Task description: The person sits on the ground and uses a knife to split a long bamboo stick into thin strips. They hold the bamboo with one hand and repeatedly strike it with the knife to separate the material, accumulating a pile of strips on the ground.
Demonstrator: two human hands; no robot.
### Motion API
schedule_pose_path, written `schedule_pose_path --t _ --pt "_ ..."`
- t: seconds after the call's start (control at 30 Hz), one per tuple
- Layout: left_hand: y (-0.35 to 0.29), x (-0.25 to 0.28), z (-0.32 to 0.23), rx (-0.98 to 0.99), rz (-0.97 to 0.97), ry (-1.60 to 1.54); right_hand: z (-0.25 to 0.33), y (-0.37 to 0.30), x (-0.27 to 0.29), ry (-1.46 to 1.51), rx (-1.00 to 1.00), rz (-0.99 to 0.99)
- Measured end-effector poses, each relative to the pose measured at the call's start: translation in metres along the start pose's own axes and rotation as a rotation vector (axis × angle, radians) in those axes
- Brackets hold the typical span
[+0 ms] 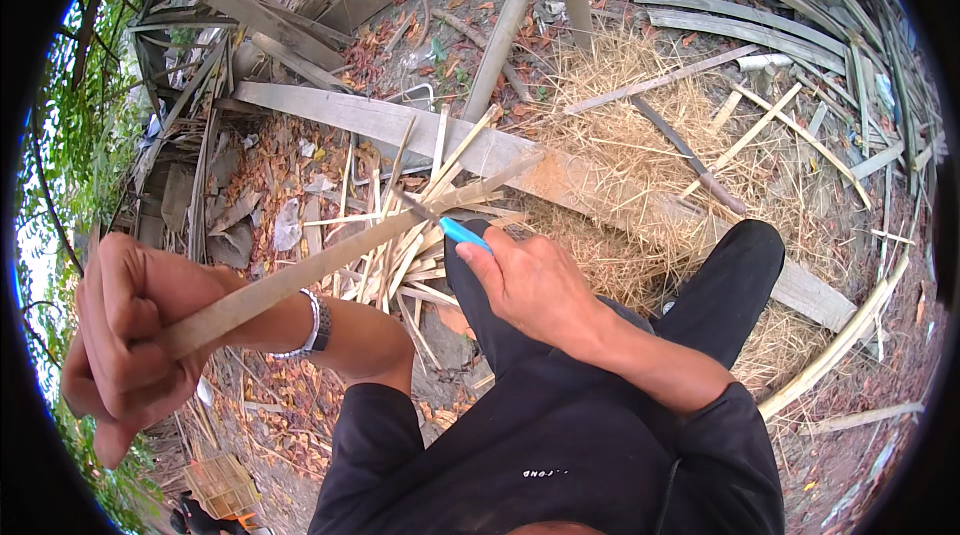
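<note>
While slim pale strips (418,253) lie heaped by the plank (365,125), plenty apparently done, the long strip (300,280) remains whole: left hand (128,330) wrapped round its near end, right hand (545,290) clamped on a blue-handled knife (468,235), blade at the strip, whose long axis slants from lower left to upper right, plankward.

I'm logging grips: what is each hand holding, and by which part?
The left hand grips a long wooden strip by one end; the right hand holds a knife by its blue handle.
</note>
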State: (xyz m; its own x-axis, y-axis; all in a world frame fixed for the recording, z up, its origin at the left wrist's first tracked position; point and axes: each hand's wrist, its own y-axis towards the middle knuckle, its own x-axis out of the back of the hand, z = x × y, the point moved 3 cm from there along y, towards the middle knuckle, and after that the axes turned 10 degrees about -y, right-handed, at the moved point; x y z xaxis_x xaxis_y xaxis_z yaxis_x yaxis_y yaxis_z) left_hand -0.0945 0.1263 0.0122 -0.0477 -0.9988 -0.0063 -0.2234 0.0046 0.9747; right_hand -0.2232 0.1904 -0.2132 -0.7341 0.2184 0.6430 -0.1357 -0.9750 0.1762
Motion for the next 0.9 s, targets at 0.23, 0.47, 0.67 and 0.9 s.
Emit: schedule_pose_path --t 0.23,0.47,0.67,0.9 --pt "-0.009 -0.002 -0.012 0.071 0.005 0.069 -0.153 -0.003 -0.047 -0.241 -0.423 0.161" --pt "-0.022 0.006 -0.056 0.119 -0.301 0.698 -0.079 0.009 -0.016 0.004 -0.3 0.001" --pt "-0.023 -0.001 -0.04 0.18 -0.272 0.392 -0.105 0.013 -0.065 0.038 -0.296 0.0" --pt "-0.023 0.002 -0.042 0.138 -0.216 0.363 -0.135 0.03 -0.066 0.045 -0.337 -0.003"
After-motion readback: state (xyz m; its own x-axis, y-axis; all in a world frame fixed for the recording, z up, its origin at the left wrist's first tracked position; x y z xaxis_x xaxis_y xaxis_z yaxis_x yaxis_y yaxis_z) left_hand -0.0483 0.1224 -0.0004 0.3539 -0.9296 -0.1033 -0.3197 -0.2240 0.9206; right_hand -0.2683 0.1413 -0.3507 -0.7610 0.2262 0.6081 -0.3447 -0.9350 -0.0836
